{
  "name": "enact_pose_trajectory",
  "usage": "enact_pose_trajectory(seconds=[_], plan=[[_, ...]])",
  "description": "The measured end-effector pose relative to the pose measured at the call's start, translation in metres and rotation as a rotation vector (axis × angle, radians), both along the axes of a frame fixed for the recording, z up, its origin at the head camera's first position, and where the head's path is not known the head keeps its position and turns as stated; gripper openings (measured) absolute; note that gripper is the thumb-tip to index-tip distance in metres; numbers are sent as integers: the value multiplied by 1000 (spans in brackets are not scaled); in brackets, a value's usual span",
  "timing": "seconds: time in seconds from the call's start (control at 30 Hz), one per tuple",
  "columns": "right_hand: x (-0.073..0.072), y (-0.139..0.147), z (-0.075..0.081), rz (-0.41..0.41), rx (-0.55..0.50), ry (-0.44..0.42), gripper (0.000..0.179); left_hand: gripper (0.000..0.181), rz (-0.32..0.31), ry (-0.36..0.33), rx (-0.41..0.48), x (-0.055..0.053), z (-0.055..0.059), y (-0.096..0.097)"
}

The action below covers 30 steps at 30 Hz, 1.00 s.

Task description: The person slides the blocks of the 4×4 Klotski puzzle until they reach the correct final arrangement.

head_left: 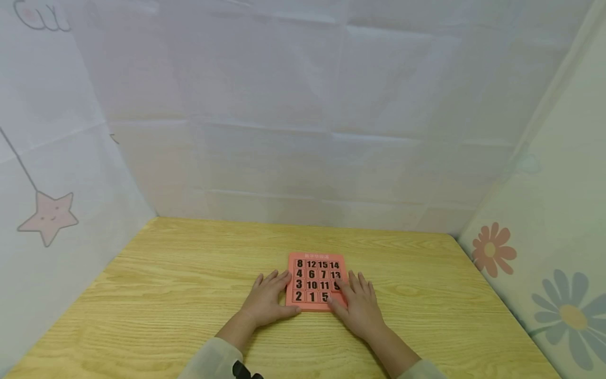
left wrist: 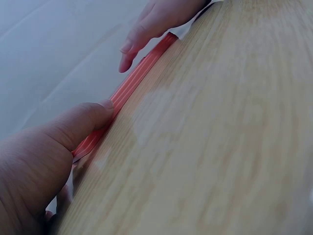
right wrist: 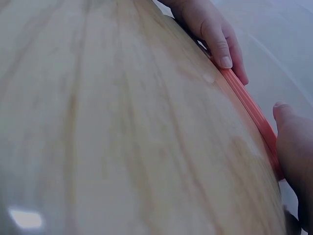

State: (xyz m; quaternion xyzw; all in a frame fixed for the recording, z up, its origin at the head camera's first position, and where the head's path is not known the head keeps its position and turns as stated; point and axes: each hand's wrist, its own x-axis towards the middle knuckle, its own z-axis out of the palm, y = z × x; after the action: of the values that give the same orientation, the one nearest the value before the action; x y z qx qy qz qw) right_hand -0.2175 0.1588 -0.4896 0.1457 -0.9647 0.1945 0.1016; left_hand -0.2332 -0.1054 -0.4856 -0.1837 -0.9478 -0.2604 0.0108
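Observation:
A pink number sliding puzzle (head_left: 317, 279) lies flat on the table, its black-numbered tiles face up. My left hand (head_left: 265, 302) holds its left side, fingers along the left edge and thumb at the front left corner. In the left wrist view that thumb (left wrist: 90, 120) presses against the puzzle's ridged front edge (left wrist: 134, 81). My right hand (head_left: 362, 310) is at the right side, fingers spread, thumb tip beside the 5 tile and index finger over the 9 tile. The bottom right cell is hidden by this hand. In the right wrist view the right thumb (right wrist: 283, 112) stands raised above the rim.
The yellow wood-grain table (head_left: 189, 273) carries the puzzle near its middle. Pale cloth walls (head_left: 303, 158) stand behind and at both sides, with a star print (head_left: 49, 217) at left and flower prints (head_left: 492, 249) at right.

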Motion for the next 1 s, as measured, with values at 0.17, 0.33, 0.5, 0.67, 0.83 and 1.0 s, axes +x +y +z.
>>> enact_pose_trajectory(seconds=[0.17,0.33,0.5,0.67,0.83,1.0], plan=[[-2,0,1,-4,-1,-17,63,93,1,-8,0,0,1,1],[-2,0,1,-2,-2,-24,61,93,2,-9,-4,0,1,1],[2,1,0,4,9,-42,62,93,2,-7,-4,0,1,0],[7,0,1,3,13,-49,65,94,5,-2,-1,0,1,0],[12,0,3,3,12,-61,66,94,4,5,-8,-1,0,0],[16,1,4,13,14,-68,65,94,3,10,-9,-1,-2,0]])
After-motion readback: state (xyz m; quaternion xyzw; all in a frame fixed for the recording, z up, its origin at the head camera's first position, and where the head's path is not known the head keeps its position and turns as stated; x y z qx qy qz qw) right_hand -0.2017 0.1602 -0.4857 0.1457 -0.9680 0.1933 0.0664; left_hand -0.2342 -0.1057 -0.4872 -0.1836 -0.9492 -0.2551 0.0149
